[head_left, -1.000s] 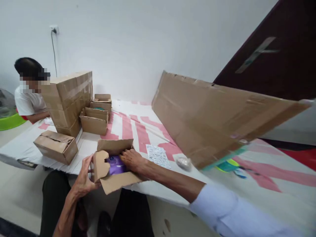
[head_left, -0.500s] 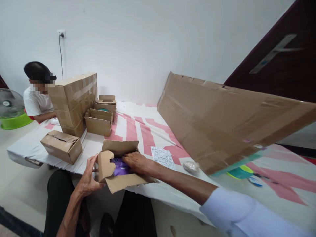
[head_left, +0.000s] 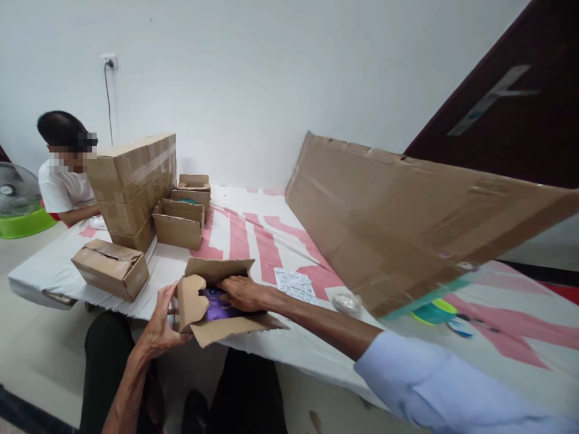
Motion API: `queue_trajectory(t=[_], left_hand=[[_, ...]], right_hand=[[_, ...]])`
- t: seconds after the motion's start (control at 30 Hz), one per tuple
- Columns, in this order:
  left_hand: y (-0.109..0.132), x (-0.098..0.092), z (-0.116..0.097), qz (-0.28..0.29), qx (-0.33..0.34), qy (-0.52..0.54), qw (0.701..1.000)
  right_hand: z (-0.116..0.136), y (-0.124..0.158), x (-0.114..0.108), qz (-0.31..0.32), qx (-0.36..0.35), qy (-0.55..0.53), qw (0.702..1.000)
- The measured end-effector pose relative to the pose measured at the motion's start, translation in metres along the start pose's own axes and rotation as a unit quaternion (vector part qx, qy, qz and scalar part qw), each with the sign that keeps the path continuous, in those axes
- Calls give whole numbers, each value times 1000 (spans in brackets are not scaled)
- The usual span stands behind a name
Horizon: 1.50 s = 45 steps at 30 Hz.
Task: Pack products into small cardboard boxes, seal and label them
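Note:
A small open cardboard box (head_left: 217, 325) sits at the near edge of the white and pink table (head_left: 253, 241), flaps spread. A purple packet (head_left: 216, 304) lies inside it. My right hand (head_left: 242, 292) reaches into the box, fingers curled down onto the purple packet. My left hand (head_left: 160, 325) grips the box's left side at its side flap (head_left: 190, 300), thumb and fingers closed on the cardboard.
A closed small box (head_left: 111, 268) lies to the left. A tall taped carton (head_left: 133, 187) and two open boxes (head_left: 178, 223) stand behind. A big flat cardboard sheet (head_left: 407, 217) leans at right. A printed sheet (head_left: 296, 284) and tape rolls (head_left: 346, 303) lie nearby. Another person (head_left: 63, 175) sits far left.
My hands stay on the box; my right hand has pushed slightly deeper onto the purple packet. The view has shifted a little.

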State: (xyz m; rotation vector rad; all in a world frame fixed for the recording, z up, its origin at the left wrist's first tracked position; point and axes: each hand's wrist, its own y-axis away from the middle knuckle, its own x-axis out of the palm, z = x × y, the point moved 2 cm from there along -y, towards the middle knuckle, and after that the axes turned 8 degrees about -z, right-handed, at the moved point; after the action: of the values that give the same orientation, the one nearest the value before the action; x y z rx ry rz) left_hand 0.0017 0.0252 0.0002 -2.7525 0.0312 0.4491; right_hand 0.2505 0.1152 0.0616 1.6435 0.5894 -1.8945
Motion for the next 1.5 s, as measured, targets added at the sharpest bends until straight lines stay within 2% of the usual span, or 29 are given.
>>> queue_trajectory(t=[0.13, 0.27, 0.37, 0.5, 0.57, 0.63, 0.7, 0.77, 0.87, 1.0, 1.1, 1.2, 1.3, 1.4, 1.47, 1.5], left_hand=[[0, -1, 1, -1, -9, 5, 1000], [1, -5, 12, -14, -32, 15, 999], [-2, -11, 25, -17, -56, 21, 998], [-12, -27, 31, -3, -40, -5, 999], [-20, -41, 23, -3, -37, -19, 999], [-29, -58, 7, -42, -32, -29, 998], [-40, -72, -18, -106, -4, -36, 994], [-53, -77, -46, -139, 16, -39, 989], [-72, -68, -81, -107, -27, -46, 993], [-88, -45, -106, 6, -93, -43, 995], [-91, -33, -113, 67, -109, 27, 991], [-88, -28, -112, 68, -109, 84, 988], [-86, -29, -109, 64, -110, 91, 988], [-86, -37, -111, 44, -82, 98, 991], [-88, -45, -117, 28, -25, 85, 996], [-89, -48, -122, 22, 17, 64, 998]], right_hand=[[9, -2, 7, -19, 10, 44, 999], [18, -6, 9, -50, 8, 60, 997], [22, -2, 0, -134, -16, 81, 988], [23, 12, -18, -298, -47, 64, 951], [23, 20, -29, -382, -70, 31, 921], [24, 25, -40, -452, -84, 1, 888], [25, 27, -50, -503, -86, -21, 860], [26, 26, -58, -534, -85, -37, 840], [32, 20, -66, -556, -100, -46, 824], [43, 13, -70, -569, -151, -19, 808], [49, 10, -69, -574, -176, -2, 800], [52, 11, -66, -577, -187, -5, 795], [51, 15, -64, -574, -196, -39, 794], [39, 18, -67, -581, -120, -145, 792], [26, 16, -71, -566, -22, -266, 780], [20, 15, -71, -539, 20, -337, 772]])
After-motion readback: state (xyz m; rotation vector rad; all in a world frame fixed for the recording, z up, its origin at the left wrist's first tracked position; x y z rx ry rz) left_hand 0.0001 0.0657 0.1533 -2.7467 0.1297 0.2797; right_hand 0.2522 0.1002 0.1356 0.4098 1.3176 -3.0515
